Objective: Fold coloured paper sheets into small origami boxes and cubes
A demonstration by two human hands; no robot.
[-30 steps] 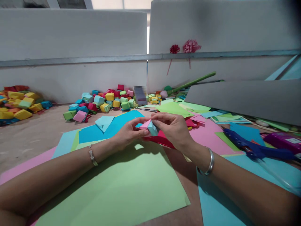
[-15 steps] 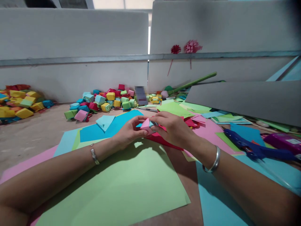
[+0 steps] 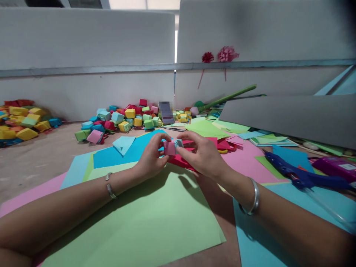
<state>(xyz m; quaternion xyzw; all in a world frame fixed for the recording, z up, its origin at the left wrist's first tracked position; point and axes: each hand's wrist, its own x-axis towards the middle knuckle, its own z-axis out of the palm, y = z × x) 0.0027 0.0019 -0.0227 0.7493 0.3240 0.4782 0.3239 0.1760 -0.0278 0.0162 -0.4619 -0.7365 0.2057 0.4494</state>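
Observation:
Between my hands, above the sheets, is a small folded paper box (image 3: 170,148), pink on the side facing me. My left hand (image 3: 152,155) pinches its pink part with thumb and fingers. At its right side my right hand (image 3: 204,154) grips a light blue folded flap (image 3: 179,143) between thumb and forefinger. Just below lies a large pale green paper sheet (image 3: 150,218). Red paper (image 3: 182,162) shows beneath the box, and a blue sheet (image 3: 111,160) lies behind my left hand with a folded light blue piece (image 3: 124,144) on it.
Folded paper cubes (image 3: 130,113) are heaped at the back, with another heap (image 3: 23,120) at far left. A phone (image 3: 166,112) leans by the wall. On the right lie a blue glue gun (image 3: 300,172), a purple object (image 3: 335,167) and a pink sheet (image 3: 247,161).
The paper box has turned so its pink face points towards me, and it has shifted slightly left. My right fingers have spread and moved to its light blue flap.

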